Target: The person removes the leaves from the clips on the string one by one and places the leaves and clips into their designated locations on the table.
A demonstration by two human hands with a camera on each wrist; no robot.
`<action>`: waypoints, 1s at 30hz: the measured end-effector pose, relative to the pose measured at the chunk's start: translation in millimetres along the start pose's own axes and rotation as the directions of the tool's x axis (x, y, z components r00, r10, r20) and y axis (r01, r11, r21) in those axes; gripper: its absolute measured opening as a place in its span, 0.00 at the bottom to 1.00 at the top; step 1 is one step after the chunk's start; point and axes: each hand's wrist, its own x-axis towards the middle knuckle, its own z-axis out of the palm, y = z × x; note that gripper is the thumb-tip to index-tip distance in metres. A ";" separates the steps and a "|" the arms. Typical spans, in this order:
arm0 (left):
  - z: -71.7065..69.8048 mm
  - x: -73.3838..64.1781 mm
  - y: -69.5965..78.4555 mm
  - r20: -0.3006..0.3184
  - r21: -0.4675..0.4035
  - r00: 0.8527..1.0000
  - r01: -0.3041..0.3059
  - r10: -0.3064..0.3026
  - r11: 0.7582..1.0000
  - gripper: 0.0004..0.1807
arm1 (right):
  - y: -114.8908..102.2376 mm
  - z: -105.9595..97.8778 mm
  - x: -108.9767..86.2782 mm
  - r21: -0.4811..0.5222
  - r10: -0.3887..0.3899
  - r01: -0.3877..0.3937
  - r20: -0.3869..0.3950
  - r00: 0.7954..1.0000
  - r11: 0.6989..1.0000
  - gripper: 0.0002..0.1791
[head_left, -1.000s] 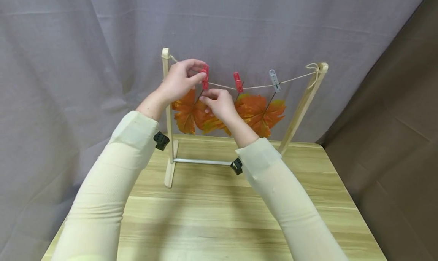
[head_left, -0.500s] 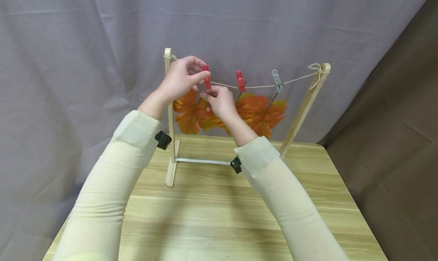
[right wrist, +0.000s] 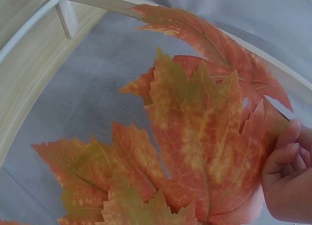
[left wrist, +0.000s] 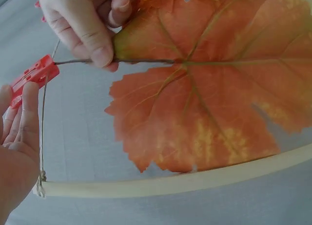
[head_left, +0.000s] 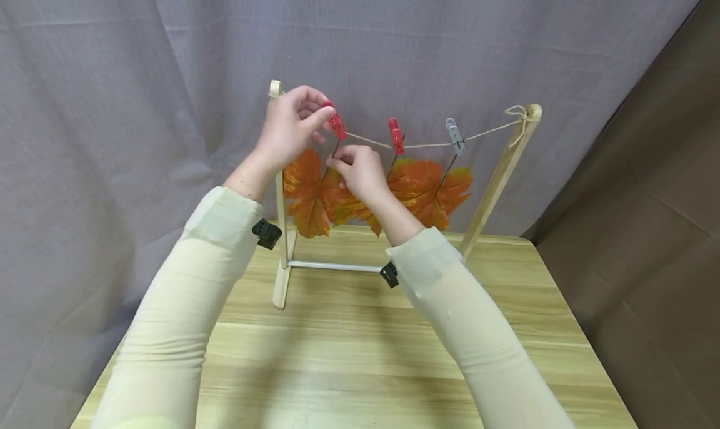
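My left hand point(head_left: 289, 126) pinches a red clothespin point(head_left: 336, 122) near the left end of the string point(head_left: 368, 141). In the left wrist view the clothespin point(left wrist: 35, 79) sits at the string, and the dark stem point(left wrist: 141, 61) of an orange artificial maple leaf point(left wrist: 195, 113) runs from its tip. Thumb and fingertips of my right hand point(head_left: 362, 172) pinch that stem just below the clothespin. More orange leaves point(head_left: 424, 188) hang to the right, their stems under a second red clothespin point(head_left: 396, 135) and a grey clothespin point(head_left: 455, 136). My right hand partly covers the middle leaf.
The string is tied between two wooden posts, the left post point(head_left: 281, 216) and the right post point(head_left: 500, 172). A white crossbar point(head_left: 334, 266) runs low along the stand. Beneath is a wood-grain table point(head_left: 337, 354), with a grey curtain point(head_left: 394, 41) behind.
The clothespin in my left hand has gone from nearly upright to leaning left, as that hand shifted slightly left and up. The leaves hang a little lower. My right hand has barely moved.
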 end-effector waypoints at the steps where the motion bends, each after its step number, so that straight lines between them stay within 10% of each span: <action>1: -1.2 -0.7 0.0 -0.010 -0.004 1.000 -0.003 0.003 1.000 0.12 | 0.5 0.4 -0.4 -0.007 -0.001 0.001 0.003 1.000 1.000 0.09; 17: -25.8 -23.4 -10.0 -0.125 -0.128 0.992 -0.047 0.031 0.991 0.09 | 17.0 17.8 -15.3 -0.028 -0.052 0.055 0.086 0.995 0.998 0.07; 24: -29.4 -20.0 -8.5 -0.256 -0.430 0.966 -0.147 0.036 0.891 0.04 | 22.7 26.5 -19.4 -0.061 -0.047 0.056 0.141 0.989 0.997 0.08; 30: -30.4 -16.9 -10.3 -0.304 -0.476 0.952 -0.185 0.036 0.860 0.06 | 27.6 30.3 -22.0 -0.064 -0.030 0.043 0.185 0.982 0.997 0.08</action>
